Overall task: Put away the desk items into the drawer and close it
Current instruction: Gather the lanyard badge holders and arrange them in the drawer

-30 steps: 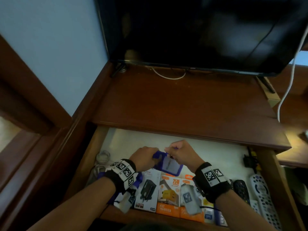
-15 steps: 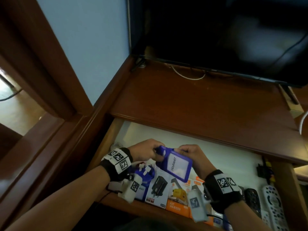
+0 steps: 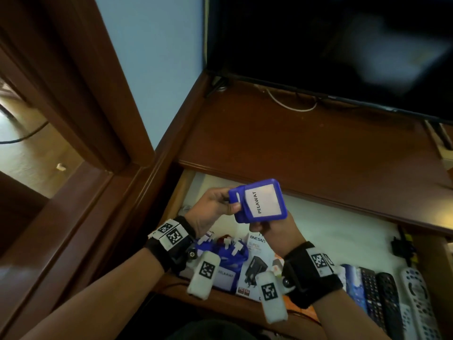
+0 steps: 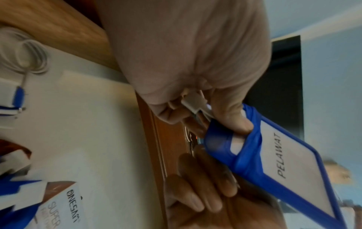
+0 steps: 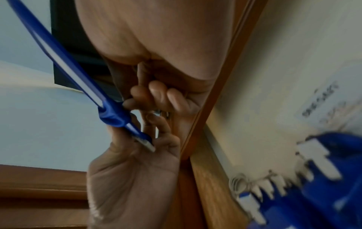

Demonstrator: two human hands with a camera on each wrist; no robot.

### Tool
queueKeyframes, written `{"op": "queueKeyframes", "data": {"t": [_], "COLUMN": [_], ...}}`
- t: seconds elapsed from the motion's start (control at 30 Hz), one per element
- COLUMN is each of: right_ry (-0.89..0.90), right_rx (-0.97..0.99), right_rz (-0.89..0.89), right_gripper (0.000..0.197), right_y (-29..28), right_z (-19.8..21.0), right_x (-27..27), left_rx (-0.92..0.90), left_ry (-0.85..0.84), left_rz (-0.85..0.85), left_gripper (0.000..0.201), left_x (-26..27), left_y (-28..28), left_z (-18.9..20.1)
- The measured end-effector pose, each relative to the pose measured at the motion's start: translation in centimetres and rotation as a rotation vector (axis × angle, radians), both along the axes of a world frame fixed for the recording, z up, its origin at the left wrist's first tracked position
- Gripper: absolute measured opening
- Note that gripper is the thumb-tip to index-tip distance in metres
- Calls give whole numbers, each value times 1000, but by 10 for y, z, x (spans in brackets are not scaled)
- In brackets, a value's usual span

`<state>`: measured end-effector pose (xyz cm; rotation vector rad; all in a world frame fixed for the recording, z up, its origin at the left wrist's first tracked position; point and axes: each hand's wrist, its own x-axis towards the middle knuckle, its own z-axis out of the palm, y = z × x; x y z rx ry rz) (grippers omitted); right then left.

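Note:
A blue badge holder (image 3: 260,201) with a white card reading PELAWAT is held up above the open drawer (image 3: 343,231). My left hand (image 3: 229,204) pinches its clip end, the thumb (image 4: 231,122) on the blue top next to a white clip (image 4: 195,103). My right hand (image 3: 261,225) holds the holder from below and behind, with its fingers (image 4: 205,186) curled under it. The right wrist view shows the holder (image 5: 78,77) edge-on between both hands. More blue badge holders with white clips (image 3: 221,252) lie in the drawer's front left.
The drawer also holds charger boxes (image 3: 257,263), a coiled white cable (image 4: 25,54) at its left wall and several remotes (image 3: 392,293) at the right. The brown desk top (image 3: 306,148) overhangs the drawer's back. A dark TV (image 3: 318,45) stands on it.
Both hands have lifted the badge holder from low in the drawer up to desk-edge height, and its card now faces the head camera. The head view has swung left.

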<state>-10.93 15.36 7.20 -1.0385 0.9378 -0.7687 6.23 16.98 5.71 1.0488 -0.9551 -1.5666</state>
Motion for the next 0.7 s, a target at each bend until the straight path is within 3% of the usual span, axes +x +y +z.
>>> {"op": "queueKeyframes", "data": {"t": [0.07,0.13,0.27,0.4,0.47,0.53,0.63,0.7], "right_ry": [-78,-121,-43,-28,-5,27,224,361], "right_rx": [96,221,430,402,324,277,244,226], "right_rz": [-35,-96,-147,-56,79,175,188,182], "right_gripper": [10,28,25,21,23,20,22,25], "right_y": [6,8,6,20,26,29,31,34], "right_z": [-1,-13,-37,-30,-23,-22,-30,-38], "right_x": [18,35,60,53,40,23,-10,-41], "left_rx": [-12,-2,70,121,149,205,313,313], "left_ry": [74,135,175,159,151,96,-61,-368], "left_rz": [10,20,50,38,-8,-30,-13,-64], "left_gripper": [25,27,23,21,31,39,20,14], "left_x": [11,22,35,39,39,36,32,27], "left_y": [6,12,20,28,31,34,38,35], "left_z": [-5,-10,-17,-19,-24,-27,-30,-25]}}
